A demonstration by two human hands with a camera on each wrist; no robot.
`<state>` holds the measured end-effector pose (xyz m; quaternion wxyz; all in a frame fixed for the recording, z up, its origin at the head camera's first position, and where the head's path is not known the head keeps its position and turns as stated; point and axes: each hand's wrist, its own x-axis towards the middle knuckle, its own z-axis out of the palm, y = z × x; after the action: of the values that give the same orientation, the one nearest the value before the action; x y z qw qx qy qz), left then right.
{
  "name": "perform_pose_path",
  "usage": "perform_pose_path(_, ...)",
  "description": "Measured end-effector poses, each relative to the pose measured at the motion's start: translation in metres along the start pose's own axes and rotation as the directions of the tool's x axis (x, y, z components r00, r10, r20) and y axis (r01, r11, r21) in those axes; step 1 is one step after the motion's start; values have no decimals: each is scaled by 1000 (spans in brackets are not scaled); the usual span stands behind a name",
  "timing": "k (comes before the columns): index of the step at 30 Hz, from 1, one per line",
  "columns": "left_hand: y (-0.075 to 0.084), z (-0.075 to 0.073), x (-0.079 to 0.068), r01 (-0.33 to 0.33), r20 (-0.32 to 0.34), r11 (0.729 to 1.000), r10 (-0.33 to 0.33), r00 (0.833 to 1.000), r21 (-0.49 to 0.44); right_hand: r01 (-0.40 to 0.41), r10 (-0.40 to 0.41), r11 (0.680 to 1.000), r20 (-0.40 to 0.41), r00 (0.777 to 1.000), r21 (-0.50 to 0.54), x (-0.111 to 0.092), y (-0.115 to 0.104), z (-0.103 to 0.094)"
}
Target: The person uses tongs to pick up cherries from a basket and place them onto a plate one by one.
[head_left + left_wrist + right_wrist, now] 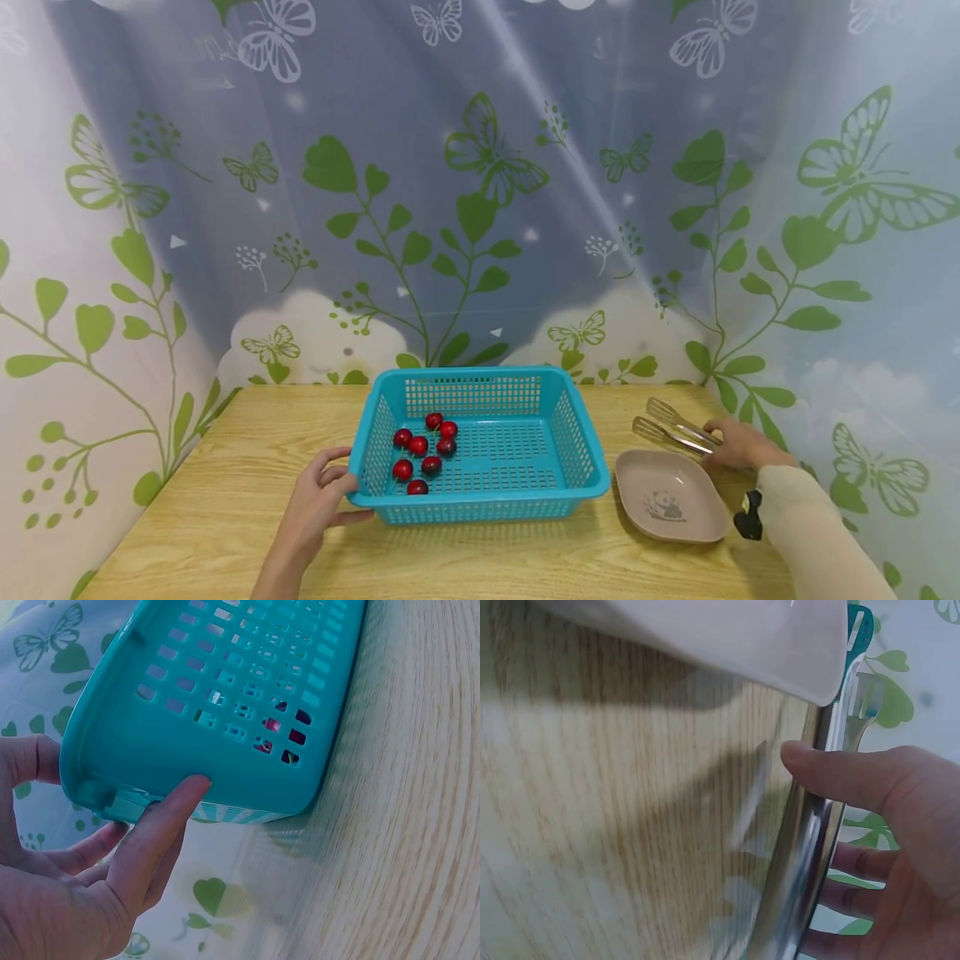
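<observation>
A turquoise plastic basket [495,507] with slotted walls stands on the table, and several dark red cherries [417,446] lie loose in its left half. My left hand [322,492] holds the basket's front left corner, fingers at the rim; in the left wrist view one fingertip [196,782] presses against the outer wall. On the far right my right hand [742,446] grips metal tongs [686,442] by the handle end, their slotted heads pointing away to the left and spread apart. The right wrist view shows the thumb [832,771] across the tongs, other fingers behind.
Between the basket and my right hand sits a beige square dish [660,475] with a panda print, close to the tongs. All of it rests on a wood-grain table [202,517]. A curtain [585,225] with leaves and butterflies borders the table's back and sides.
</observation>
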<state>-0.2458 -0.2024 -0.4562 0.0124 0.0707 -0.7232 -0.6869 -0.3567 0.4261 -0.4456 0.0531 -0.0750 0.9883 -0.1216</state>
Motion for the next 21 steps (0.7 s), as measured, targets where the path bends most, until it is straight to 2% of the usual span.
perform_pose_path(7,0,-1,0,4,-1,1000,-4,1000,-10,9,-10,999,-21,1000,-31,1,2,-5)
perform_pose_path(17,-1,-1,1,8,-1,1000,-8,1000,-11,91,-96,994,-105,990,-58,5,-1,-13)
perform_pose_path(21,-1,-1,1,6,0,1000,-6,1000,-8,106,-113,992,-113,987,-64,7,-5,-18)
